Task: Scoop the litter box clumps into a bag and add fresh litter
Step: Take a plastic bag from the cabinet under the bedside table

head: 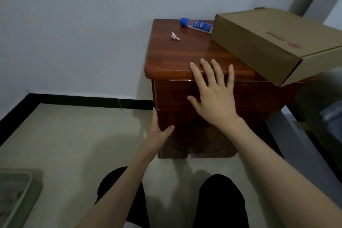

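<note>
A: Where is the thing we came for?

B: The pale green plastic litter box (16,196) sits on the tiled floor at the lower left edge of view, only a corner showing, with grey litter inside. It is well apart from both our hands, behind and to the left of them.

A: And our hands?

B: Our right hand (212,94) lies flat and spread, fingers straight, over the front edge of the dark red-brown wooden cabinet (185,50). Our left hand (159,131) is spread too, fingers along the cabinet's left front corner, thumb on its front face. Neither grip pinches anything.

A: How do we expect the box to handle?

B: We judge it stiff but slightly flexible, and heavy with litter, so it would slide rather than lift easily. We would take it by the rim, one grip on each side, and keep it level so the loose grains stay in. No scoop, bag or fresh litter shows here.

A: What else is about?

B: On the cabinet top: a brown cardboard box (273,42) overhanging the edge, a blue-capped tube (197,24), and a crumpled white scrap (174,36).
</note>
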`<action>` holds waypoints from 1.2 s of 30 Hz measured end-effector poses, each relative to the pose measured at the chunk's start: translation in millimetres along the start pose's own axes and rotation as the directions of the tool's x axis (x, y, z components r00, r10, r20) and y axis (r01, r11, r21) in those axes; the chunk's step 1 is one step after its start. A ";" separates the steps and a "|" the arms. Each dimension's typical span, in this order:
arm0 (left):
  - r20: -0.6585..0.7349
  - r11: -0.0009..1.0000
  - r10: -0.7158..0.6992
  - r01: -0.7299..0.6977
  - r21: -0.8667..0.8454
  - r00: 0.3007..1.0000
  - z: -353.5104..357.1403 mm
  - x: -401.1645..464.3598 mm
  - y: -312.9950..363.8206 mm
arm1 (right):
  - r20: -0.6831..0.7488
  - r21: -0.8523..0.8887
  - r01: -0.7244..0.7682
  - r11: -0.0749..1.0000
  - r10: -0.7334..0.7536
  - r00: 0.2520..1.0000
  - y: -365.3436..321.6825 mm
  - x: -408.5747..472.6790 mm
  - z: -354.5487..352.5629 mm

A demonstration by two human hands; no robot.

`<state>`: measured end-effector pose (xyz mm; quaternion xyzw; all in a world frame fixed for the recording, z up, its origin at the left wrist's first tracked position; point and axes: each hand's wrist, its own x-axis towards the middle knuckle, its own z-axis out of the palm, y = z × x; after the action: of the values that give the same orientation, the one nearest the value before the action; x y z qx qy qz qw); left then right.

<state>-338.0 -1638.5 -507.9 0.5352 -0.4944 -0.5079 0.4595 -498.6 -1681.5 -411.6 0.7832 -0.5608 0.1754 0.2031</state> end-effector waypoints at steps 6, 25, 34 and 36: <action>-0.096 0.999 0.033 -0.029 0.037 0.995 -1.9 4.7 -3.4 | 0.002 0.003 -0.002 1.000 0.002 1.000 -1.5 0.8 1.6; -0.174 0.949 0.199 -0.145 0.280 0.964 -23.9 -23.0 -31.5 | 0.035 0.134 -0.030 0.991 0.026 0.999 -23.4 -38.4 14.2; -0.026 0.767 0.412 -0.332 0.549 0.911 -32.1 -43.2 -28.6 | 0.232 0.360 -0.098 0.928 0.012 0.973 -42.2 -96.2 61.1; 0.059 0.552 0.588 -0.454 0.699 0.806 -42.2 -35.2 -12.9 | 0.239 0.378 -0.099 0.920 0.006 0.971 -42.7 -89.6 62.0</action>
<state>-294.9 -1602.8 -515.0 0.5371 -0.7375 -0.0779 0.4019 -482.9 -1628.8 -514.9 0.8075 -0.5561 0.1950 -0.0280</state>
